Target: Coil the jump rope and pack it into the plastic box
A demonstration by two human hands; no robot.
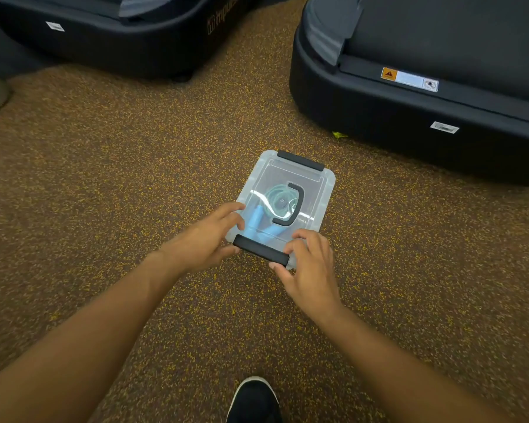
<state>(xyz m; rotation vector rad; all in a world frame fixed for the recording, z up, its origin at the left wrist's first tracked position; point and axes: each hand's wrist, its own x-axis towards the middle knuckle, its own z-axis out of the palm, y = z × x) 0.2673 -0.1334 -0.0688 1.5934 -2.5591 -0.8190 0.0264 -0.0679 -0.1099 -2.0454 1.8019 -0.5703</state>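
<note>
Two hands on one clear rectangular plastic box [326, 190], which sits on the speckled brown-and-yellow rubber floor [104, 178] with its transparent lid closed on top. Inside the box, seen through the lid, you have the coiled teal jump rope [277, 198] toward the middle, and its two light-blue handles [254, 218] lie at the box's near end, angled toward each other. A curved black carry handle [295, 206] lies flat on the lid, right over the coil. Black latch [300, 160] at the box's far end, second black latch [260, 250] at the near end.

Your left hand [208, 239] holds the box's near-left corner, fingers curled over the lid edge, thumb by the near latch's left end. Your right hand [309, 264] grips the near-right corner, fingers bent on the lid, thumb under the near latch's right end. Whether that latch is fully snapped down is hard to tell from this angle.

Beyond the box, two black treadmill bases: one far left [119, 41], one far right [409, 117]. Nearer than the box, a black shoe [254, 401] with a white sole edge.
</note>
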